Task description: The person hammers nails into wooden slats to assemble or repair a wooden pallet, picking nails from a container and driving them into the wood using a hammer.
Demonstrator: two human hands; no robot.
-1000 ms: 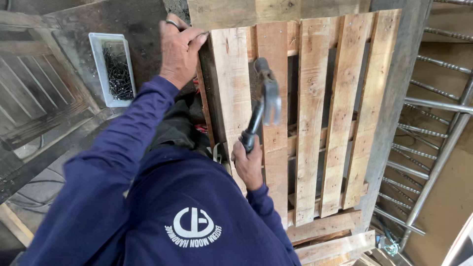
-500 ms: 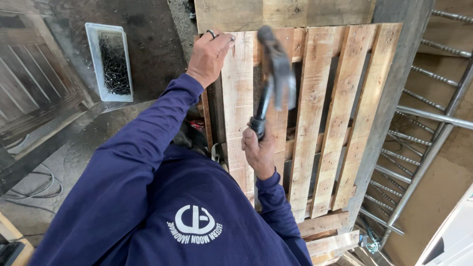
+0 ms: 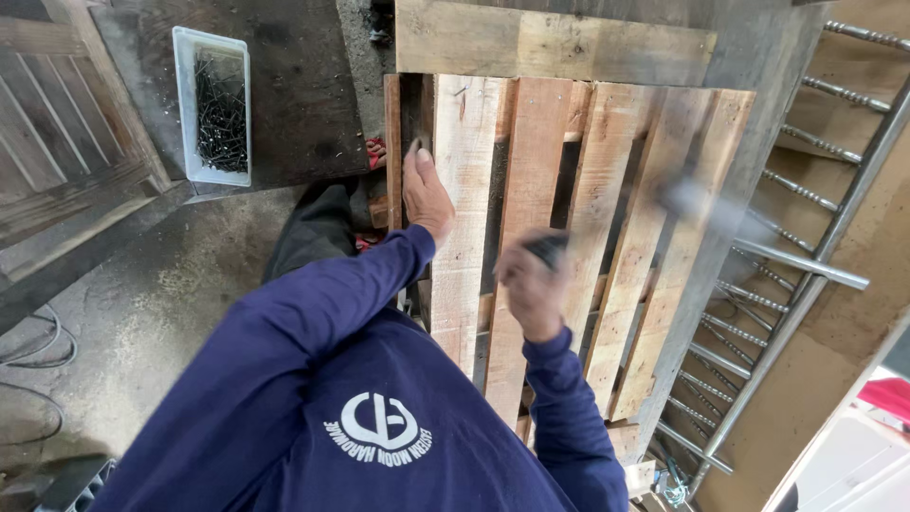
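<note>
A wooden pallet (image 3: pixel 531 152) of pale slats stands upright in front of me. My left hand (image 3: pixel 424 192) grips the pallet's left edge, fingers curled into the gap beside the outer slat. My right hand (image 3: pixel 533 283) is shut on the black handle of a hammer (image 3: pixel 697 207). The hammer is a motion blur swung out to the right, its head over the right-hand slats. Both my arms wear dark blue sleeves.
A white plastic tray (image 3: pixel 187 106) holding several dark nails lies on the floor at the upper left. A wooden panel (image 3: pixel 57 142) lies left of it. Twisted metal railing bars (image 3: pixel 806 275) run along the right. A wide board (image 3: pixel 555 43) sits above the pallet.
My left hand slid down from the pallet's top corner to lower on its left edge. The hammer swung from upright over the middle slats out to the right, now blurred.
</note>
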